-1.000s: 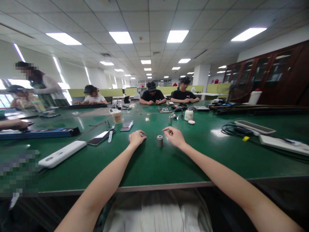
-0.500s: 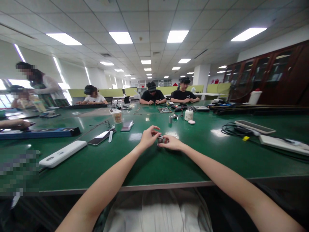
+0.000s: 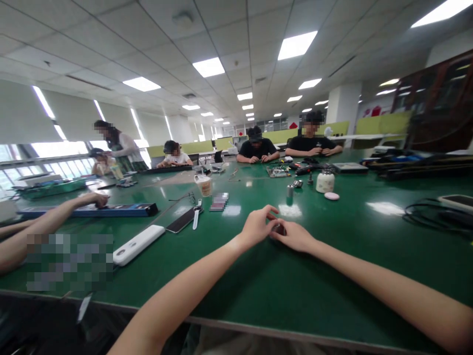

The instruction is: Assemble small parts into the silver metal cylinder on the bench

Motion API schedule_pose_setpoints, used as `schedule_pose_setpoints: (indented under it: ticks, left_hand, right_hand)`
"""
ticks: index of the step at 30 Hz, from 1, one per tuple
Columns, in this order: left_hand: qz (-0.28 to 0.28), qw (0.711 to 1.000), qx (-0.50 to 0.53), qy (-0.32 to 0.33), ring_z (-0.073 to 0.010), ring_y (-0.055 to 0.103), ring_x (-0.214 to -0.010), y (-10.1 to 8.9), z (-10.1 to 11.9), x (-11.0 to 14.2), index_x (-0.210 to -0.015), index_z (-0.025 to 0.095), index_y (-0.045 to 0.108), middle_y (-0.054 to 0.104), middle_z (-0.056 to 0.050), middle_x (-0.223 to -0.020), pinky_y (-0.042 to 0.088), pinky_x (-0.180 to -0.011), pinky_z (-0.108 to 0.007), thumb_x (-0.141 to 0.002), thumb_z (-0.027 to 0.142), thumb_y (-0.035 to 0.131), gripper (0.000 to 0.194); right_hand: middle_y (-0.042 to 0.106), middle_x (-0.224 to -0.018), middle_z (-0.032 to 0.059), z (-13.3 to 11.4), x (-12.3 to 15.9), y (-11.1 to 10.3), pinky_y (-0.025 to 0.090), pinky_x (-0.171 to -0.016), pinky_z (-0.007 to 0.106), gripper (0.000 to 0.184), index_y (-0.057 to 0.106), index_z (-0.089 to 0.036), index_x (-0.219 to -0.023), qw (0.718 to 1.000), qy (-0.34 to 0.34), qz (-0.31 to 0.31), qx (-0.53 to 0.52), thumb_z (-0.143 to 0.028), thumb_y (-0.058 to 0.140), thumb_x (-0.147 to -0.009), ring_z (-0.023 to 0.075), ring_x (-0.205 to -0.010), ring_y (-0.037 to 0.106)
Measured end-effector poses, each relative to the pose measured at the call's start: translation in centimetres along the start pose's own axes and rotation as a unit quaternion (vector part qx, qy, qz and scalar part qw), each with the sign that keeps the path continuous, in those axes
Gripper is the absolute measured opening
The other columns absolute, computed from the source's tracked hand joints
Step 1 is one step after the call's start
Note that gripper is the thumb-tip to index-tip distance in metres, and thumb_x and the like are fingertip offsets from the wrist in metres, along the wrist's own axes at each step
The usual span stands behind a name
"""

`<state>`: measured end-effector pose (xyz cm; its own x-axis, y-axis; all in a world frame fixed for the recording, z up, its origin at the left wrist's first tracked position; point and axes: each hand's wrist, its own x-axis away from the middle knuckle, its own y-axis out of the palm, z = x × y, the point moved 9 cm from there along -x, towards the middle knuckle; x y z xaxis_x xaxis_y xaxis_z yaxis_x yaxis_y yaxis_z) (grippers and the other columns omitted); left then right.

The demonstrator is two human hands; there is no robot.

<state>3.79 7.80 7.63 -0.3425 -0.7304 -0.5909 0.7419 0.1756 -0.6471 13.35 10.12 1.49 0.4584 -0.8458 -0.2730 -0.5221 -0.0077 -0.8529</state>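
Both hands meet over the green table around a small dark metal cylinder (image 3: 279,230), mostly hidden by the fingers. My right hand (image 3: 298,236) is closed on its side, thumb toward me. My left hand (image 3: 257,226) curls over from the other side, thumb and fingertips at the cylinder's upper part; their exact contact is hard to see. Beyond the hands a similar silver metal cylinder (image 3: 290,191) stands upright, with small metal parts (image 3: 297,184) beside it.
A white jar (image 3: 325,182) and its pink lid (image 3: 331,196) stand farther right. To the left lie a white power bank-like bar (image 3: 140,244), a phone (image 3: 181,220), a watch (image 3: 197,217) and a cup (image 3: 204,185). A co-worker's arm (image 3: 48,219) reaches in at left.
My head view has turned left and tilted, so the scene sits farther right. The fingers now cover more of the cylinder. The co-worker's arm at left reaches farther into view.
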Motion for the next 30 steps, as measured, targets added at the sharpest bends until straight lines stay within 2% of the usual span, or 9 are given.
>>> schedule_pose_setpoints:
  ticks: [5,9,16,20,22,27,30]
  left_hand:
    - [0.002,0.999,0.027,-0.019,-0.0166,0.07,-0.08,0.8,-1.4,-1.2,-0.103,0.021,0.06,0.075,-0.001,-0.085,0.053,-0.076,-0.027,-0.082,0.017,0.063,0.021]
    - [0.037,0.996,0.071,-0.032,-0.0163,0.07,-0.083,0.5,-3.1,-1.5,-0.101,0.02,0.06,0.074,-0.003,-0.087,0.053,-0.076,-0.026,-0.084,0.019,0.063,0.016]
    - [0.088,0.99,0.097,-0.052,-0.0146,0.069,-0.081,-0.6,-6.9,-3.1,-0.097,0.019,0.061,0.072,-0.001,-0.086,0.052,-0.076,-0.025,-0.084,0.018,0.064,0.014]
    - [0.112,0.989,0.085,-0.051,-0.0141,0.066,-0.078,-0.4,-9.1,-4.0,-0.089,0.019,0.064,0.07,-0.001,-0.084,0.051,-0.074,-0.024,-0.085,0.015,0.062,0.006]
    - [0.133,0.986,0.086,-0.049,-0.0147,0.066,-0.079,-0.1,-10.1,-4.2,-0.087,0.019,0.064,0.07,-0.002,-0.084,0.051,-0.074,-0.024,-0.084,0.012,0.06,0.009]
    - [0.184,0.975,0.123,0.001,-0.0149,0.068,-0.079,0.2,-10.7,-4.3,-0.082,0.019,0.063,0.071,-0.003,-0.083,0.052,-0.072,-0.023,-0.079,0.002,0.055,0.018]
    - [0.201,0.971,0.13,0.006,-0.0145,0.069,-0.075,0.3,-11.0,-4.4,-0.079,0.019,0.061,0.072,-0.002,-0.079,0.053,-0.067,-0.021,-0.078,0.002,0.054,0.019]
  right_hand:
    - [0.07,-0.087,0.0087,0.5,-0.8,-0.5,0.039,-0.063,0.029,0.037,0.059,-0.016,-0.103,1.0,0.0,-0.006,0.028,-0.049,0.05,-0.09,0.0241,-0.077,0.065]
    - [0.071,-0.089,0.0075,0.5,-2.2,-0.3,0.04,-0.065,0.029,0.034,0.058,-0.017,-0.104,0.999,-0.025,-0.011,0.024,-0.047,0.051,-0.09,0.0244,-0.079,0.066]
    - [0.071,-0.096,0.0092,1.2,-6.4,0.6,0.045,-0.072,0.031,0.03,0.058,-0.016,-0.106,0.999,-0.034,-0.009,-0.015,-0.04,0.049,-0.091,0.0246,-0.084,0.067]
    - [0.071,-0.099,0.0091,2.2,-8.6,1.2,0.046,-0.075,0.031,0.025,0.059,-0.017,-0.107,0.999,-0.033,-0.011,-0.029,-0.033,0.052,-0.088,0.0241,-0.088,0.067]
    - [0.071,-0.099,0.0089,2.8,-9.5,1.5,0.047,-0.077,0.032,0.028,0.059,-0.018,-0.11,0.999,-0.039,-0.007,-0.027,-0.03,0.052,-0.086,0.024,-0.089,0.067]
    - [0.072,-0.098,0.011,4.3,-10.8,3.0,0.051,-0.073,0.033,0.032,0.061,-0.016,-0.108,0.997,-0.08,-0.006,0.014,-0.024,0.054,-0.078,0.0249,-0.083,0.068]
    - [0.072,-0.098,0.0105,5.3,-10.9,3.4,0.053,-0.071,0.032,0.032,0.062,-0.018,-0.107,0.994,-0.102,0.017,0.038,-0.023,0.056,-0.075,0.0244,-0.079,0.069]
